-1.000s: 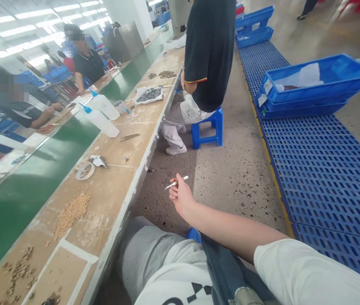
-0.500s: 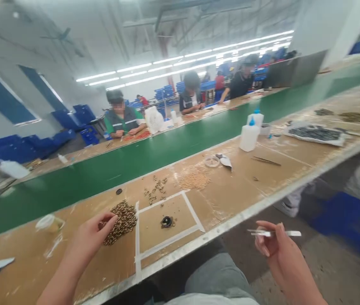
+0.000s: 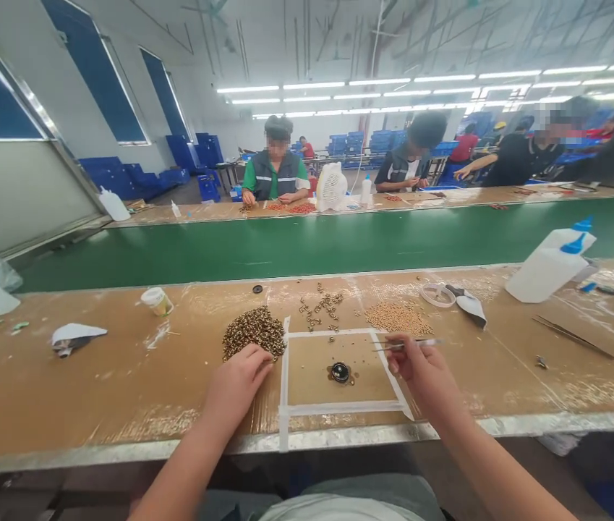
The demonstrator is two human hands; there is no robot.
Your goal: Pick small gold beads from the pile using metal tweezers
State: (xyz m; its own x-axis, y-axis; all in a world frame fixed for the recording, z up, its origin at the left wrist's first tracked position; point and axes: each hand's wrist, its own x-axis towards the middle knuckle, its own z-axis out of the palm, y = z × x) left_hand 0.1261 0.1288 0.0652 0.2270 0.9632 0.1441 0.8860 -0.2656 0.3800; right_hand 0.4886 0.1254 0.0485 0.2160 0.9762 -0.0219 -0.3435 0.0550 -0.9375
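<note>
At the near edge of a heap of small brass-and-dark metal parts point(image 3: 254, 329), my left hand point(image 3: 239, 380) is closed with fingertips bent down; whatever lies between them is hidden. My right hand point(image 3: 423, 373) grips a pair of tweezers point(image 3: 384, 346), their tips pointing left over the right side of a white-taped square point(image 3: 339, 407). Inside that square sits a small round black dish point(image 3: 340, 373) on a dark wet stain. Tan pellets point(image 3: 400, 318) lie just beyond my right hand. Loose metal parts point(image 3: 322, 307) are scattered above the square.
A green conveyor belt point(image 3: 285, 250) runs behind the worktable. White bottles with blue caps point(image 3: 548, 268), a tape ring point(image 3: 437, 295) and another pair of tweezers point(image 3: 575, 337) are on the right. A small cup point(image 3: 157, 301) stands to the left. Co-workers sit across the belt.
My right hand has come from beyond the table edge to over the taped square, still holding the tweezers. My left hand stays at the heap, now at its near edge. The view has levelled.
</note>
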